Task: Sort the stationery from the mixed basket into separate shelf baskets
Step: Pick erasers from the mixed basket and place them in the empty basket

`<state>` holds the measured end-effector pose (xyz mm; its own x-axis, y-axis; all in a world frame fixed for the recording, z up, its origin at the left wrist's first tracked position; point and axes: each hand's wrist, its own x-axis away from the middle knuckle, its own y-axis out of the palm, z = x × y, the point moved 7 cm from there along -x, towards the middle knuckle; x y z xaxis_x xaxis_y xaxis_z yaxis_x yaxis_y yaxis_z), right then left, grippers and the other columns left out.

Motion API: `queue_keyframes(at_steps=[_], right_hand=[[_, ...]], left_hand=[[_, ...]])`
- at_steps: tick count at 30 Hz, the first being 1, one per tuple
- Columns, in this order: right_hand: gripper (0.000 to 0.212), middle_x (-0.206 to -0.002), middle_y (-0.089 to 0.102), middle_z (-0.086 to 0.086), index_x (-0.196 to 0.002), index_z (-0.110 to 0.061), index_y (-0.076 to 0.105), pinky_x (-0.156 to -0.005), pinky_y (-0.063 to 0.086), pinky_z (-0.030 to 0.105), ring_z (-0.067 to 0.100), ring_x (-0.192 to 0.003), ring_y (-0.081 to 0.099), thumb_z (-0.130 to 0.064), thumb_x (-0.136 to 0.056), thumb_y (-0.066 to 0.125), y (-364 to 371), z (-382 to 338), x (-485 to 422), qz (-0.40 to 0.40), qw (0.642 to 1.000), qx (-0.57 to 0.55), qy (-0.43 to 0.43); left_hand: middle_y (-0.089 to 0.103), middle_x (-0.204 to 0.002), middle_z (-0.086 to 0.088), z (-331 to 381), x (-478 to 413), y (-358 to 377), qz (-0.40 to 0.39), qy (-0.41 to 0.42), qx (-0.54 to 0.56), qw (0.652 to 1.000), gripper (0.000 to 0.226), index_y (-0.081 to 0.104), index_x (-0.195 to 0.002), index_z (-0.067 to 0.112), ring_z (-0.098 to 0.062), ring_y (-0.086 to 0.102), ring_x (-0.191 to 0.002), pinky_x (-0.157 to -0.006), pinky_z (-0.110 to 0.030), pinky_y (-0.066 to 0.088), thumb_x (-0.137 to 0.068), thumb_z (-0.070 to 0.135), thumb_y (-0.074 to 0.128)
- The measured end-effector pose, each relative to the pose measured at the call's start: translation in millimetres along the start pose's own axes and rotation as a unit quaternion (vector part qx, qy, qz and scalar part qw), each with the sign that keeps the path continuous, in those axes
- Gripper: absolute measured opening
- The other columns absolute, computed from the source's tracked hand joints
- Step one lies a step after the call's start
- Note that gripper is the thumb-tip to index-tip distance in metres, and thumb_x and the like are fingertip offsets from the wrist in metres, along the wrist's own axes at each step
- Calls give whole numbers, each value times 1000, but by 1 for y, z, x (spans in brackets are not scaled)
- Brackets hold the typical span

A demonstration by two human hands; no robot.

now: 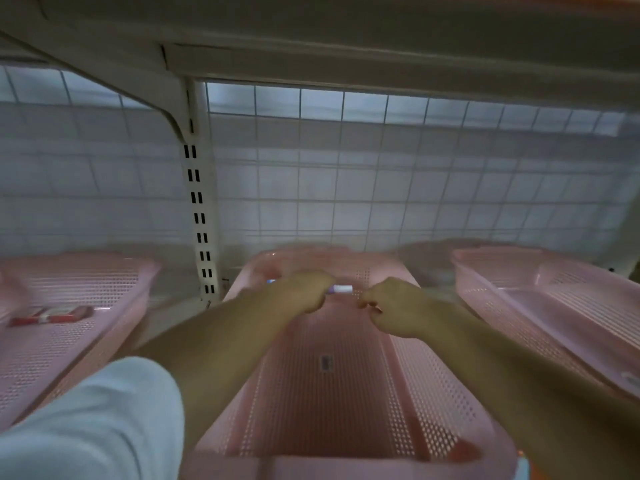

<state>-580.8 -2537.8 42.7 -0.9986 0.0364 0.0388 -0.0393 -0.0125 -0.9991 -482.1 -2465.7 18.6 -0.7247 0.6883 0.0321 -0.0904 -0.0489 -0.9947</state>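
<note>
Left hand [304, 291] grips a blurred white-and-purple stick [341, 289] over the far end of the middle pink basket [329, 393] at 6 o'clock. Right hand [394, 306] curls just beside it; I cannot tell whether it holds anything. A red marker [52, 317] lies in the 9 o'clock basket [69, 358].

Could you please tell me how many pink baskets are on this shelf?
3: the left basket with a red item, the middle basket where the left hand grips a pen, the right basket. More may be out of frame.

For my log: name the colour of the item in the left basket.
Red item; head view.
</note>
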Motion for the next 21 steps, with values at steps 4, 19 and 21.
queue_keyframes(at_steps=[4,19,21], right_hand=[[39,-125,55,2,-126,-30,56,-97,43,38,21,-117,50,-18,-92,42,3,1,1,-5,1000,1,0],[33,-117,57,4,-120,-21,62,-91,48,38,23,-106,56,-18,-91,46,10,2,0,-24,1000,-3,-4],[33,-116,58,5,-120,-19,60,-90,48,38,23,-105,56,-17,-91,46,11,2,-1,-29,1000,-2,1]], left_hand=[[43,-141,2,-12,-1,24,-47,-20,28,998,44,47,-136,28,-25,41,-129,-109,-43,29,-93,38,47],[35,-145,-10,-32,11,31,-185,-82,-45,978,66,20,-145,29,-31,51,-117,-100,-46,43,-88,54,43],[30,-148,-13,-37,17,38,-195,-94,-69,974,65,13,-148,20,-31,51,-119,-102,-41,41,-94,42,41]])
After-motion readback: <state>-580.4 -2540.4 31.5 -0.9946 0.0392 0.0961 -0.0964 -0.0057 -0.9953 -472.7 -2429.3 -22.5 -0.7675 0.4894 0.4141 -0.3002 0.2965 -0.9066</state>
